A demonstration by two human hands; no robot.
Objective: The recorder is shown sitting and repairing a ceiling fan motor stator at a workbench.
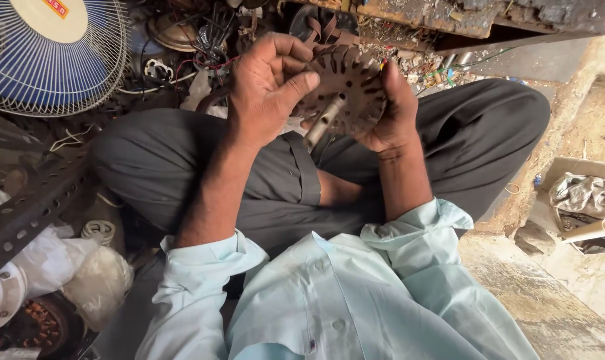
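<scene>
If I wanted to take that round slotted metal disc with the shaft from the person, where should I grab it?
Probably by the shaft, coming from below on the person's side. It juts out of the rusty slotted disc toward the lap and is bare. The left hand and right hand already cover the disc's two edges, leaving little rim free.
</scene>
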